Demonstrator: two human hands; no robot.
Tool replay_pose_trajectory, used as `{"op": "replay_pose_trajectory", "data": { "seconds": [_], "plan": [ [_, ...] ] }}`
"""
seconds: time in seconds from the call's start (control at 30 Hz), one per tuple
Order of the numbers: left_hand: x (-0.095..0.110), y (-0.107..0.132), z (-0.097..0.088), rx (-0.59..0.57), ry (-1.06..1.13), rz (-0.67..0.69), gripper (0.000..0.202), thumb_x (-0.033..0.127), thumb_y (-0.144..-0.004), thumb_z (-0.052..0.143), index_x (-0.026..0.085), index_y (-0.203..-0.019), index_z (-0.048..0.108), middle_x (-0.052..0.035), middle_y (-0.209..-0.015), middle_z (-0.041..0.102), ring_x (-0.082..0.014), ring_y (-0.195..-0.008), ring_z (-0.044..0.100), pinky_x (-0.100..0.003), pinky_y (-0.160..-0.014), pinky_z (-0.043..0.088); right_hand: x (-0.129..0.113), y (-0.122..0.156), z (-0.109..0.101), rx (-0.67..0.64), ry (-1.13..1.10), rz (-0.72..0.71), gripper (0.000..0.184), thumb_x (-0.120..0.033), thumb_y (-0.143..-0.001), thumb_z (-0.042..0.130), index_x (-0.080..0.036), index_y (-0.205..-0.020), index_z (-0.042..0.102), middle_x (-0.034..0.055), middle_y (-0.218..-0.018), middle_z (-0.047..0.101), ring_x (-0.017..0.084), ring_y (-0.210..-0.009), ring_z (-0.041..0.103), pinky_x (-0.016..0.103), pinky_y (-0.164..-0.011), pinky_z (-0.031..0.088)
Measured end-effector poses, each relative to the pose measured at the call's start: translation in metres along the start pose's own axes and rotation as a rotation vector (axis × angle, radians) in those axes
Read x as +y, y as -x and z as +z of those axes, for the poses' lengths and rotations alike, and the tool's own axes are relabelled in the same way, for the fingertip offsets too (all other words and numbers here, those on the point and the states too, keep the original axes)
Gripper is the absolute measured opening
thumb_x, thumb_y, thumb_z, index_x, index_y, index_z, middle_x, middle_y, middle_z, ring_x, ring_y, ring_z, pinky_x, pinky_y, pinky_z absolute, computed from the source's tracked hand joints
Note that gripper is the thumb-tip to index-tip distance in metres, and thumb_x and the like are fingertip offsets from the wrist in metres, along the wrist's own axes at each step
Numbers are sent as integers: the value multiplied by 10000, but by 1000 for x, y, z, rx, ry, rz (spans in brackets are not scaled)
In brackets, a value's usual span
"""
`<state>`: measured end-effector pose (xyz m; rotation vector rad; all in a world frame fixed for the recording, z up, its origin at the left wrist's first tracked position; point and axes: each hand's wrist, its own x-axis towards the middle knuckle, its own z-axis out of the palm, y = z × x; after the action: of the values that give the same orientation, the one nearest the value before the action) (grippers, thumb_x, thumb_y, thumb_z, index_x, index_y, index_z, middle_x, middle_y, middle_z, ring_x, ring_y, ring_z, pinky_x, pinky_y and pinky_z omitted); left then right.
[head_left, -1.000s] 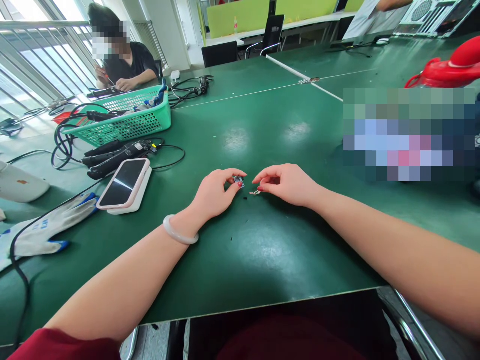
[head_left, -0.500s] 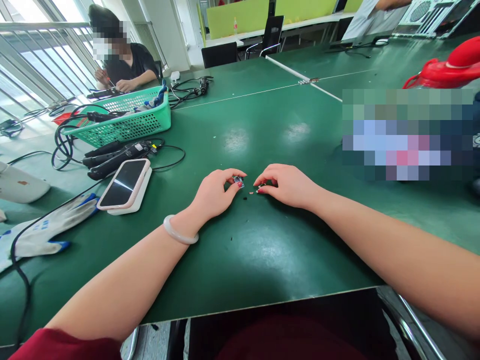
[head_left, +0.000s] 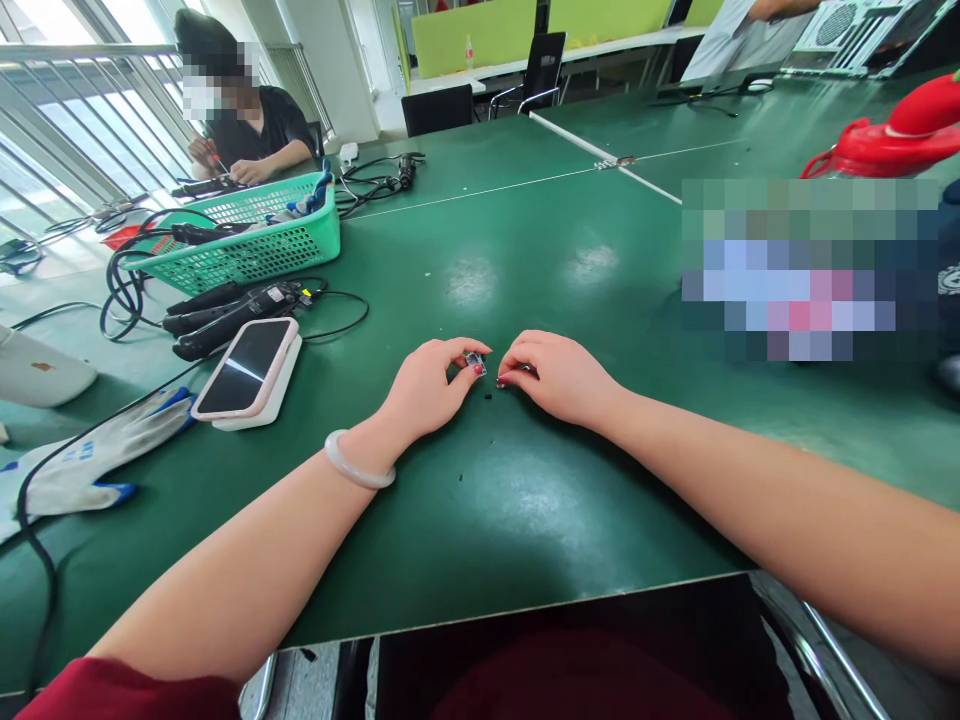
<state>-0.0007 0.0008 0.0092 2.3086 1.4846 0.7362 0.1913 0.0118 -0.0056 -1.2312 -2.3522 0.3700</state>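
Observation:
Between the thumb and forefinger of my left hand [head_left: 431, 388] is a small square part [head_left: 475, 362], dark and silvery, too small to name more exactly. My right hand [head_left: 559, 378] rests just to its right, with thumb and forefinger pinched together low at the tabletop. Whatever those right fingertips hold is tiny and mostly covered. A small black bit [head_left: 488, 397] lies on the green table [head_left: 525, 500] below the gap between my hands, with another dark speck [head_left: 460, 478] nearer the front edge.
Left of my hands lie a phone [head_left: 247, 368] on a white box, a work glove [head_left: 97, 460] and black cabled tools [head_left: 232, 315]. Behind them stands a green basket [head_left: 262, 255]. A red-topped container [head_left: 870, 145] is at right. Another person [head_left: 259, 125] works at far left.
My right hand has moved slightly left and its fingertips have closed over the spot where a small pinkish piece lay; that piece is now hidden. My left hand keeps its hold.

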Motion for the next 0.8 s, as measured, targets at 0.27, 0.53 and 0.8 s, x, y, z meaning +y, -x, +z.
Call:
{"op": "replay_pose_trajectory", "data": {
  "seconds": [0.27, 0.53, 0.8],
  "plan": [
    [-1, 0, 0, 0, -1, 1, 237, 294, -851, 531, 263, -1044, 666, 5, -781, 670, -165, -780, 570, -304, -725, 446, 1, 0, 6, -46, 23, -19, 112, -264, -840, 625, -196, -779, 692, 26, -824, 644, 171, -812, 584, 299, -755, 434],
    [0, 0, 1, 3, 15, -21, 231, 297, -839, 555, 258, -1038, 664, 3, -799, 677, -173, -820, 600, -320, -779, 450, 0, 0, 7, -53, 224, -111, 171, -271, -896, 549, -166, -809, 651, 51, -848, 621, 193, -830, 579, 308, -771, 438],
    [-5, -2, 3, -39, 43, -96, 222, 319, -747, 670, 224, -947, 663, -15, -847, 692, -194, -859, 614, -336, -787, 450, 0, -2, 8, -81, 296, -139, 174, -213, -921, 484, -162, -806, 605, 64, -860, 599, 180, -800, 548, 298, -742, 421]
  ]
}}
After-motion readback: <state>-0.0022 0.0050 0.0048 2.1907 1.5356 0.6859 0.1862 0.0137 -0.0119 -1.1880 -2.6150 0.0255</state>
